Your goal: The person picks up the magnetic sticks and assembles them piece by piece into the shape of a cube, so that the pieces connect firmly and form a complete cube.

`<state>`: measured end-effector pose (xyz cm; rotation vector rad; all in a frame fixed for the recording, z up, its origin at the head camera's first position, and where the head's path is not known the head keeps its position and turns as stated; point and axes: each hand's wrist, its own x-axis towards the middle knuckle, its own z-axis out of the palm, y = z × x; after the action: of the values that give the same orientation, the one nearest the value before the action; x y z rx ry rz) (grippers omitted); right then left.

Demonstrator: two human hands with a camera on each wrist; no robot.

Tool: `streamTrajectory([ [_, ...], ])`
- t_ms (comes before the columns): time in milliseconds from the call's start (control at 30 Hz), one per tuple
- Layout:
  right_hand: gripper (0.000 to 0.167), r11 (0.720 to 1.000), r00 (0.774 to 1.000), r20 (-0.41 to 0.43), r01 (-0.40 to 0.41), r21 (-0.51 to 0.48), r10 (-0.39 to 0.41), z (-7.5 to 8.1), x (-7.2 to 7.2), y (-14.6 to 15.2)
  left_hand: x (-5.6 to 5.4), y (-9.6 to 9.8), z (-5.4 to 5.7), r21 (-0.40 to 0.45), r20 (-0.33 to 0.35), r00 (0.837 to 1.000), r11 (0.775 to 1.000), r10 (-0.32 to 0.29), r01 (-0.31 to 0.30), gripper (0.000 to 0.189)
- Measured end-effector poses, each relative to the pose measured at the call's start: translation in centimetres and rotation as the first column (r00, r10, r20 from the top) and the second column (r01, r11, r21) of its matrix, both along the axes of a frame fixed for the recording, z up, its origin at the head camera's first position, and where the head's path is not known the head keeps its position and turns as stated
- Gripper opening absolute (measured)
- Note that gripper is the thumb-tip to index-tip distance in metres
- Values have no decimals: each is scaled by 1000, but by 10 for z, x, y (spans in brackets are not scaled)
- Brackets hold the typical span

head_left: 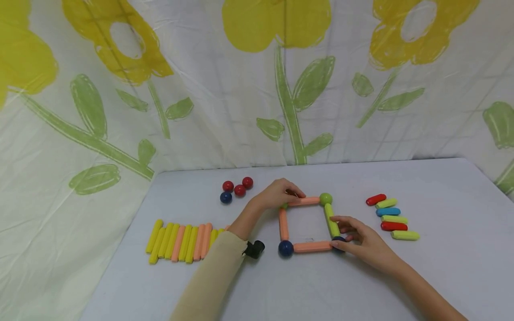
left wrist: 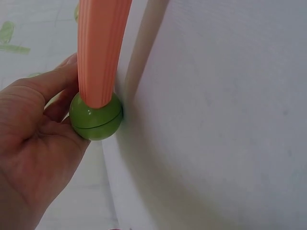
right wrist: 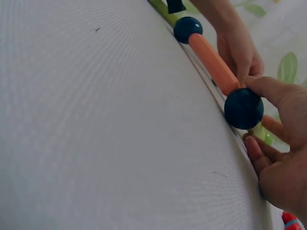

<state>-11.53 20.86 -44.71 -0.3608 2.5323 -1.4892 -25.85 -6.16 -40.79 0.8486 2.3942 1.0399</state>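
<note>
On the table lies a four-sided frame of magnetic sticks and balls. Orange sticks form its back point(head_left: 309, 201), left point(head_left: 283, 224) and near point(head_left: 313, 247) sides, and a yellow-green stick point(head_left: 331, 220) its right side. My left hand point(head_left: 277, 194) grips the back orange stick, close to the far-left green ball point(left wrist: 96, 120). The other green ball point(head_left: 326, 199) is at the far right corner. With thumb on the near-right blue ball point(right wrist: 243, 109) and fingers by the yellow-green stick, my right hand point(head_left: 367, 243) holds that corner. Another blue ball point(head_left: 286, 248) joins the near-left corner.
A row of yellow and orange sticks point(head_left: 180, 243) lies at the left, partly behind the left sleeve point(head_left: 213, 276). Red balls point(head_left: 239, 190) and a blue ball point(head_left: 226, 197) sit at the back. Short red, blue and yellow-green sticks point(head_left: 388, 211) lie at the right.
</note>
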Motion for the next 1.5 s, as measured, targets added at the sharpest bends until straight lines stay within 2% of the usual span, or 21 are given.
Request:
streamTrajectory([
  [367,60,1000,1000,-1,8,7,-8,-2,-2,-1,0,1,1,-19,8,999,999,40,-40,22],
  [467,59,1000,1000,-2,8,2,-8,-2,-2,-1,1,-1,0,-16,6,997,997,80,-80,22],
  [600,60,1000,1000,9,4,-9,-4,-2,-1,0,8,-9,4,-5,-27,986,987,162,-162,23],
  [733,59,1000,1000,9,5,-13,-5,-1,0,0,21,-20,7,56,-52,966,966,255,-252,25],
  [900,59,1000,1000,-14,7,-7,-7,1,0,1,46,-35,13,179,-37,927,915,373,-361,27],
  [1000,58,1000,1000,-21,11,-3,-11,0,1,2,61,-44,18,222,-34,908,889,417,-400,27],
  [1067,58,1000,1000,-21,11,-3,-11,0,1,3,71,-51,20,227,-32,900,881,434,-416,26],
  [1133,58,1000,1000,-21,10,-4,-10,-1,1,3,80,-58,22,218,-38,897,880,441,-423,26],
  [1300,58,1000,1000,-26,5,-7,-5,-3,0,3,99,-77,19,197,-48,901,888,431,-415,28],
  [1500,58,1000,1000,-11,-7,-19,7,-2,-1,3,116,-103,14,140,-33,920,914,390,-382,43],
])
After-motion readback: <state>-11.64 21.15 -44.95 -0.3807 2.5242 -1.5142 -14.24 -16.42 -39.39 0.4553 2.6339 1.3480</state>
